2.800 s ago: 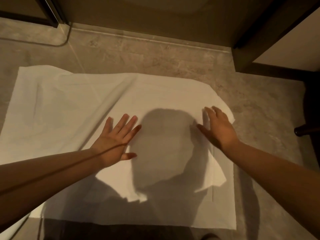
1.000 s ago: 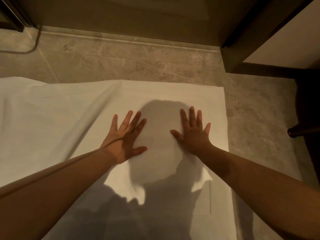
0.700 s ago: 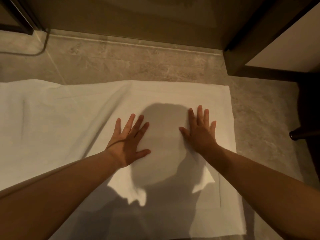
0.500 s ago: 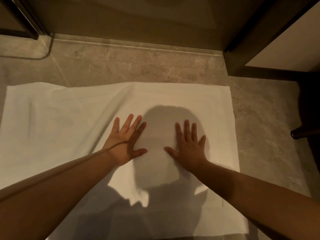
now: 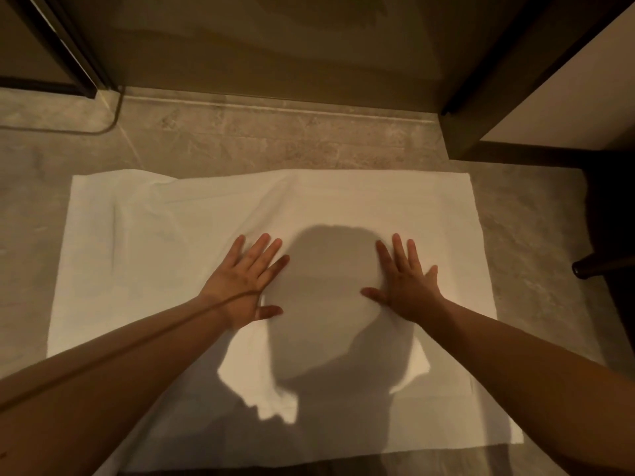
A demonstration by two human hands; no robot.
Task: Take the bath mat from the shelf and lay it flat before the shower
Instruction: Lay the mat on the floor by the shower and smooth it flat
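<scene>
A view from a person's head, looking down at a stone-tiled bathroom floor (image 5: 536, 242). A white bath mat (image 5: 154, 255) lies spread on the floor, its long edge running parallel to a raised sill (image 5: 275, 108) at the top of the view, which appears to be the shower threshold, with a strip of bare floor between them.

Both bare forearms reach forward. The left hand (image 5: 245, 281) and the right hand (image 5: 405, 281) rest palm-down on the middle of the mat, each opened wide with fingers spread, gripping nothing. They sit apart, likely pressing the cloth flat and ready to sweep outward to push creases toward the edges.

The mat looks thin and soft, more like towelling than rubber. Its right half lies fairly smooth. The left half shows shallow ridges, with one long fold running diagonally from the far edge toward the left hand, and the far left corner is slightly puckered. The person's shadow darkens the centre and near edge. The task seems almost finished.
</scene>
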